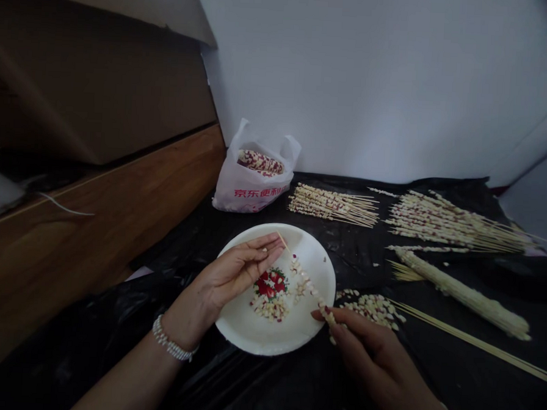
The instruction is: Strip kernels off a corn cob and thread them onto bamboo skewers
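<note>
My right hand pinches a thin wooden skewer threaded with white and dark red corn kernels, slanting over the bowl. The skewer's bare tip points up beside the fingertips of my left hand. That hand is turned palm up, its fingers lightly curled around a pale corn kernel. Under both hands stands a white bowl with a red and green pattern at its bottom. Loose kernels lie inside it.
A white plastic bag holds a speckled corn cob. Filled skewers lie in a small bundle and a larger one. A stripped cob, bare skewers and a kernel pile rest on black plastic sheeting.
</note>
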`<state>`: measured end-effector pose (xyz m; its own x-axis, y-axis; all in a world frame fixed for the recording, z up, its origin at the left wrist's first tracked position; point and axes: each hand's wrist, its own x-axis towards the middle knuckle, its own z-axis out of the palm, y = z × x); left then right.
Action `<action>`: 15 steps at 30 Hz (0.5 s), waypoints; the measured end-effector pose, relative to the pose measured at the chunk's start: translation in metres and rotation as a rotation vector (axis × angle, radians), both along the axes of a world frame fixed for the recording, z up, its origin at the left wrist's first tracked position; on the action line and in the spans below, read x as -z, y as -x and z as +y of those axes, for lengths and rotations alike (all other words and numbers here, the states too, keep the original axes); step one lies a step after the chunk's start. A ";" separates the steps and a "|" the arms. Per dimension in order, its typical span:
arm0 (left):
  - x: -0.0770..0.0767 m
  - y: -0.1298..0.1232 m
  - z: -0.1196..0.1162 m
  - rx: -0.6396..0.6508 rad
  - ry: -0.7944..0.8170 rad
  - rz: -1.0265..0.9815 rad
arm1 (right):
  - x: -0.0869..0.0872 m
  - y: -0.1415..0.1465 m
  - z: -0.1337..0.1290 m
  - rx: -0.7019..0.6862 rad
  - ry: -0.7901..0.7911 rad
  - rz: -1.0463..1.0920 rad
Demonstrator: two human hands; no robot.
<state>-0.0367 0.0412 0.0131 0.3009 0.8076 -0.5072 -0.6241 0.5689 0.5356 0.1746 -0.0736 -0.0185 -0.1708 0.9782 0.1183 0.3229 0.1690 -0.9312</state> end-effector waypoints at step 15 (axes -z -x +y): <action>0.009 0.007 0.009 -0.029 -0.002 -0.096 | 0.001 0.000 -0.003 -0.012 -0.017 -0.014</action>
